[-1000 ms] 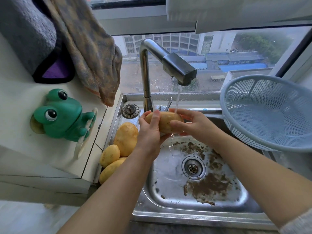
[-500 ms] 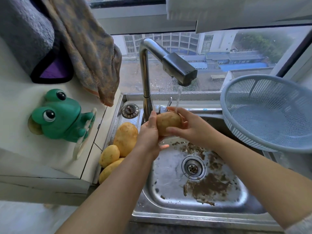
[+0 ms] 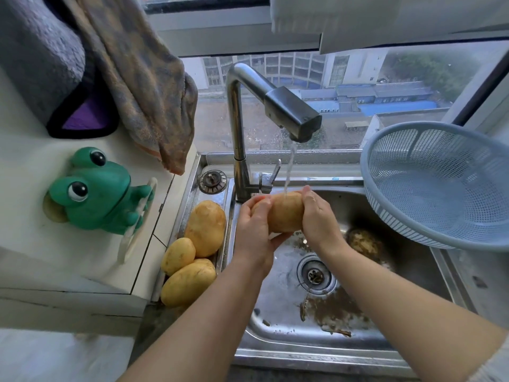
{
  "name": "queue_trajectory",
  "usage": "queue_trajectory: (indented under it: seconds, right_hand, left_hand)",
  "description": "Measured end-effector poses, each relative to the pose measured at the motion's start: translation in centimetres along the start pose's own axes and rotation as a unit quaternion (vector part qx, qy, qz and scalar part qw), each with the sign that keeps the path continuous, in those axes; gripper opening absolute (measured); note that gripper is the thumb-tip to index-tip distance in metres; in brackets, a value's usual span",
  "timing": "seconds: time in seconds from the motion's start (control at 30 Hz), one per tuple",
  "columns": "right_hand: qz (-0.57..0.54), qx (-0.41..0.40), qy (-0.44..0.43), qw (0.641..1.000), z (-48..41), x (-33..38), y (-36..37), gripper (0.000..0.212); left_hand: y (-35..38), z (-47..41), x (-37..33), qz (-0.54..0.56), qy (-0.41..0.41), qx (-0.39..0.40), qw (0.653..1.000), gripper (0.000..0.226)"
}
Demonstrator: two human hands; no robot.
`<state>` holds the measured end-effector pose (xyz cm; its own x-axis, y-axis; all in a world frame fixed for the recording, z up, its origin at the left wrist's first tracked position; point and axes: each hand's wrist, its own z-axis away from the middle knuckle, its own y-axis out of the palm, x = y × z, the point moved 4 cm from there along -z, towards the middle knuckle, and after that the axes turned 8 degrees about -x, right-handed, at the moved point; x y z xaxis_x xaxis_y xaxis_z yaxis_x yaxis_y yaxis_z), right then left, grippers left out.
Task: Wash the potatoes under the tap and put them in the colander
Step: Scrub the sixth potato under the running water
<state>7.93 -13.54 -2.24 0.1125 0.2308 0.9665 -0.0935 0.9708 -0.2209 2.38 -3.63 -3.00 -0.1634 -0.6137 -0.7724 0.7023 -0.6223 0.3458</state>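
Potato held under the running tap

Head view: left hand [image 3: 252, 235] and right hand [image 3: 319, 219] both close their fingers around one potato [image 3: 285, 213] above the sink [image 3: 303, 346], under the tap [image 3: 292, 114]; three potatoes [image 3: 205, 228] wait left, colander [image 3: 440, 186] empty right.

Both forearms are bare, with a light grey knit sleeve [image 3: 495, 365] (right arm only) at the frame's corner.

A tan potato [image 3: 285, 212] lay crosswise under the tap's [image 3: 292, 114] running stream, above the sink. Three yellow-brown potatoes [image 3: 192, 252] sat heaped on the left ledge. The pale blue colander [image 3: 440, 186] stood tilted at right, apparently empty.
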Motion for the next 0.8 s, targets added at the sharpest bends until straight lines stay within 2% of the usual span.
queue_trajectory:
  seconds: [0.1, 0.2, 0.3, 0.47, 0.57, 0.7, 0.8]
  right_hand:
    - [0.040, -0.012, -0.019, 0.999, 1.0, -0.4, 0.3, 0.034]
    - [0.078, -0.023, -0.038, 0.996, 1.4, -0.1, 0.2, 0.044]
    - [0.088, -0.019, -0.064, 0.994, 1.5, 0.3, -0.1, 0.041]
    - [0.048, 0.105, -0.097, 0.989, 1.1, 0.3, -0.2, 0.020]
    - [-0.012, 0.158, -0.072, 0.985, 0.8, -0.3, -0.3, 0.016]
    - [-0.059, 0.149, -0.010, 0.987, 0.9, -1.2, 0.0, 0.023]
    - [0.045, 0.104, -0.057, 0.992, 1.5, -1.0, 0.0, 0.032]
  left_hand:
    - [0.0, 0.4, 0.4, 0.016, 0.007, -0.033, 0.999, 0.014]
    - [0.0, 0.8, 0.5, 0.004, 0.035, -0.045, 0.998, 0.021]
    - [0.0, 0.9, 0.6, 0.006, 0.030, -0.038, 0.999, 0.022]
    - [-0.5, 0.2, 0.5, 0.038, -0.071, -0.039, 0.996, 0.023]
    - [-0.9, -0.1, 0.7, 0.073, -0.144, -0.044, 0.986, 0.032]
    - [-1.1, 0.2, 1.3, 0.110, -0.218, -0.065, 0.968, 0.046]
    - [-1.1, 0.5, 1.9, 0.143, -0.256, -0.066, 0.954, 0.056]
